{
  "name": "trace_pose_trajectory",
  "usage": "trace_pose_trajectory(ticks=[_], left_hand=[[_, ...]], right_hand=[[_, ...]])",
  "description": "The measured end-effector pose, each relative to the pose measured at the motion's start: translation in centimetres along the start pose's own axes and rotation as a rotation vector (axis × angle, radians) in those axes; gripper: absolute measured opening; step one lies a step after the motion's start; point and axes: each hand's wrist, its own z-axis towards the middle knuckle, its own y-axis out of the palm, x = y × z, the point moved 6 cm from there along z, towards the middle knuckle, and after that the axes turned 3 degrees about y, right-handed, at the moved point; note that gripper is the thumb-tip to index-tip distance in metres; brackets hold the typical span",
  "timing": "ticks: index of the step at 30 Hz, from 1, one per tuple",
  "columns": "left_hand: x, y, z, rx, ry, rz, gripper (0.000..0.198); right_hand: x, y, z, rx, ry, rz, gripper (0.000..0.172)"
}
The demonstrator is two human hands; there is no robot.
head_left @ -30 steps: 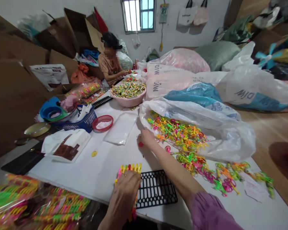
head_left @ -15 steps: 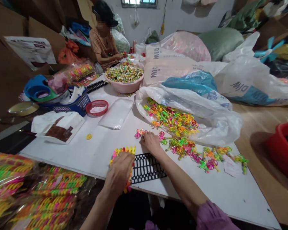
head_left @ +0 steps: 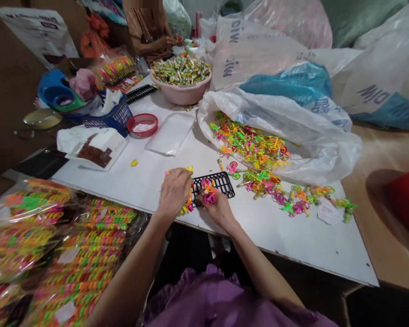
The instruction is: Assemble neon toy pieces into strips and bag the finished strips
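Black rack [head_left: 228, 186]: lay flat on the near part of the desk [head_left: 286, 236], its grid bare towards the right end, its left end under the left hand.
Bright row [head_left: 190, 169]: small plastic pieces, yellow, orange and pink, sat side by side at the rack's left end and showed past the edges of the hand above them.
Left hand [head_left: 174, 187]: lay palm down over the bright row, fingers close together; whether they gripped or merely pressed could not be told.
Right hand [head_left: 220, 209]: was at the near side of the rack, just right of the left hand, fingers clamped on a pink and orange toy [head_left: 209, 198].
Loose toys [head_left: 261, 181]: lay in a tangled strip right of the rack, with a paper slip [head_left: 329, 211] near the strip's right end.
White sack [head_left: 316, 150]: lay beyond the strip, gaping, more bright toys inside.
Left of the desk: held a lone yellow piece [head_left: 134, 162] and, farther off, a white and brown packet [head_left: 92, 147] and a red basket [head_left: 150, 132].
Far end: carried a pink basin [head_left: 180, 93] heaped with small pieces; a co-worker [head_left: 148, 36] sat beyond it.
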Motion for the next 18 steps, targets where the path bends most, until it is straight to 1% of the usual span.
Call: trace_pose_trajectory(ticks=[2, 3, 4, 6, 7, 9, 12, 18], left_hand=[[0.5, -1.2, -1.1, 0.044, 0.035, -0.008, 0.02], [0.9, -1.5, -1.9, 0.032, 0.062, -0.02, 0.021], [1.2, -1.6, -2.7, -0.004, 0.093, -0.034, 0.021], [2.0, -1.2, -4.4, -0.096, 0.149, -0.062, 0.023], [2.2, -1.0, -5.1, -0.124, 0.158, -0.07, 0.024], [2.6, -0.6, -6.1, -0.14, 0.144, -0.078, 0.025], [3.0, 0.0, -6.6, -0.12, 0.145, -0.089, 0.025], [3.3, 0.6, -6.5, -0.059, 0.226, -0.008, 0.019]], right_hand=[[-0.4, 0.6, -0.1, -0.01, -0.057, -0.002, 0.013], [-0.7, 0.8, -0.2, -0.025, -0.098, -0.034, 0.012], [-1.0, 0.8, -0.3, -0.028, -0.135, -0.082, 0.012], [-1.5, 0.8, -0.7, -0.019, -0.215, -0.21, 0.013], [-1.6, 0.7, -1.0, -0.014, -0.239, -0.274, 0.015], [-1.5, 0.8, -1.4, -0.02, -0.242, -0.37, 0.017], [-1.1, 1.3, -1.8, -0.066, -0.222, -0.462, 0.017], [-1.3, 1.8, -1.4, -0.145, -0.203, -0.603, 0.02]])
